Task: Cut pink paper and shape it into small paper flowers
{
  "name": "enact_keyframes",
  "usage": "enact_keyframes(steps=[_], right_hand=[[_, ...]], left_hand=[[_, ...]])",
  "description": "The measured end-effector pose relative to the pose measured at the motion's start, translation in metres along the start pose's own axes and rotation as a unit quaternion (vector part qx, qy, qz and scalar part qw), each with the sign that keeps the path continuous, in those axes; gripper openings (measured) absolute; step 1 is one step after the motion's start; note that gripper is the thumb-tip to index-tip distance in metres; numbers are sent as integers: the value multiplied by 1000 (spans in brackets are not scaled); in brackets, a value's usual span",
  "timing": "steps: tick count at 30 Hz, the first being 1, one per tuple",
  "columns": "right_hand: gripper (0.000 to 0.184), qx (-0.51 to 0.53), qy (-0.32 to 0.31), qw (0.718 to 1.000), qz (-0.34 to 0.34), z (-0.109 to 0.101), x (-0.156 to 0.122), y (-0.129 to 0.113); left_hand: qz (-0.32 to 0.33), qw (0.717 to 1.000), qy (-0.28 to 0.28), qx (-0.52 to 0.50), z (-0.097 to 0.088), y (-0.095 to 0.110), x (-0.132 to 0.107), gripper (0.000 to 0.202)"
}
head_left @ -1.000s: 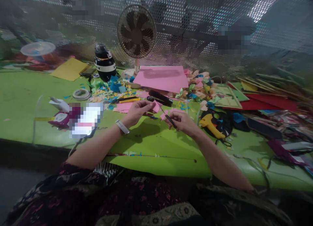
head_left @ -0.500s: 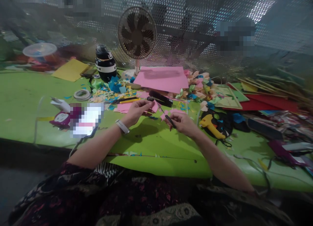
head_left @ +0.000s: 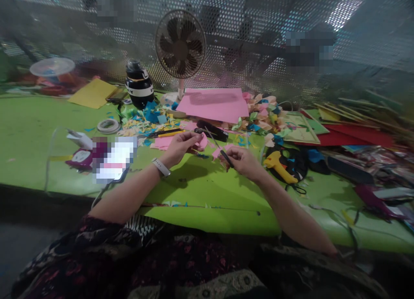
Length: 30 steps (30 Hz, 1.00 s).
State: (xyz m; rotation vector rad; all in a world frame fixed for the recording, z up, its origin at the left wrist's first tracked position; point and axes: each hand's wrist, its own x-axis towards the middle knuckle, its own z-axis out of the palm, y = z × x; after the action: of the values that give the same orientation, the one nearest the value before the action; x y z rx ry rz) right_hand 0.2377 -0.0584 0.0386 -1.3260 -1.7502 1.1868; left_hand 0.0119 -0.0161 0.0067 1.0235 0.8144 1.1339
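Green covering [head_left: 207,184] sprawls across the worktop, smooth and faintly shiny, curving over the front edge at six o'clock; take the gap between the hands as the dial's centre, and between eleven and twelve up goes the round fan [head_left: 180,44], all cage and broad vanes; at twelve lies a large pink sheet [head_left: 213,104], flat and matt; at two, a heap of folded paper pieces [head_left: 263,113], crisp and petal-like; ten o'clock, a rounded dark bottle [head_left: 139,85] with a pale band; and to the hands: the left hand [head_left: 179,147], at nine, pinches thumb against index finger; the right hand [head_left: 243,158], at three, curls round its tool, though which fingers sit in the loops I cannot tell; just past three, a yellow glue gun [head_left: 280,166], hard plastic by its look; then the scissors [head_left: 226,158], dark-handled, slim metal blades angled towards eleven, likely light, rigid and best held by the handles; and smallest, the small pink paper piece [head_left: 203,141] at the left fingertips, just beside those blades, contact too blurred to call; rounded along its outer edge, it should weigh almost nothing, bend readily, crease or tear easily, and suit a gentle edge pinch clear of the metal.
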Motion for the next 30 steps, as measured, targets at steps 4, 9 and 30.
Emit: enact_keyframes(steps=[4,9,30], right_hand=[[60,-8,29,1000,7,-3,2,2],[61,-8,43,999,14,-4,6,8],[28,-395,-101,910,-79,26,-8,10]], left_hand=[[-14,998,29,-51,0,1,4,36],[-35,991,48,-120,0,2,7,22],[89,991,99,25,1,3,1,38]])
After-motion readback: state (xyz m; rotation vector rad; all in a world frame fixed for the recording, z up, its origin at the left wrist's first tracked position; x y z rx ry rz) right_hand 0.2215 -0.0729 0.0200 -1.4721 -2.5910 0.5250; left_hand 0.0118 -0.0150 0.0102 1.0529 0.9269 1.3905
